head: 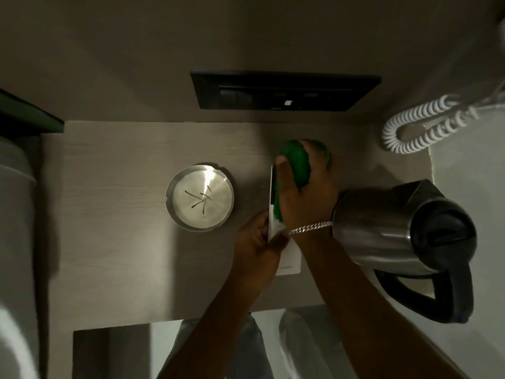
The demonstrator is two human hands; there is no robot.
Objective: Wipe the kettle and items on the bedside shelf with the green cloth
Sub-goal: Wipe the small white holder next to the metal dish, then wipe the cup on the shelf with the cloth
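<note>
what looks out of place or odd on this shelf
The kettle overhangs the shelf's right edge. The metal dish holds a few thin dark bits. Nothing looks spilled or broken.

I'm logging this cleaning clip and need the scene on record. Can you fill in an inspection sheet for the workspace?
Surface: pale wood-grain shelf, dimly lit.
Job's things: green cloth pressed onto a white card; steel kettle at the right edge; round metal ashtray to the left.
Clutter: nothing seen.
Grippers: right hand grips the cloth, bracelet on its wrist; left hand steadies the card's edge.
Cables: white coiled cord, upper right.
Surroundings: dark switch panel on the wall behind.
</note>
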